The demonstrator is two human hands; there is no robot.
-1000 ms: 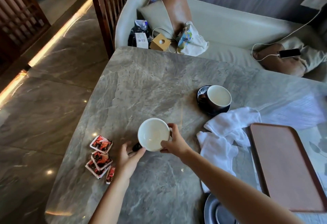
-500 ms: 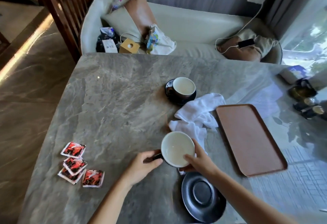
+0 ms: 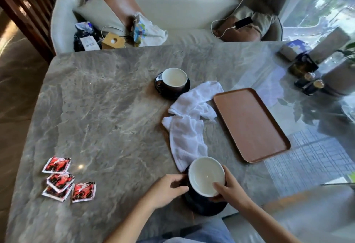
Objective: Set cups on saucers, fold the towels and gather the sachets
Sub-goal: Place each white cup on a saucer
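Note:
A dark cup with a white inside (image 3: pixel 205 175) is held over a black saucer (image 3: pixel 203 207) at the table's near edge. My left hand (image 3: pixel 165 190) grips its handle side and my right hand (image 3: pixel 229 189) holds its right rim. I cannot tell if the cup touches the saucer. A second cup (image 3: pixel 173 78) sits on its own black saucer (image 3: pixel 163 89) farther back. A crumpled white towel (image 3: pixel 189 125) lies between the two cups. Several red sachets (image 3: pixel 63 180) lie loose at the near left.
A brown tray (image 3: pixel 249 123) lies right of the towel. Dark jars and a box (image 3: pixel 305 74) stand at the far right of the grey marble table (image 3: pixel 105 108). Behind the table is a white sofa (image 3: pixel 172 12) with cushions, bags and a charging phone.
Both hands carried the cup rightward and toward me, from beside the sachets to above the near saucer. The view swung to the right.

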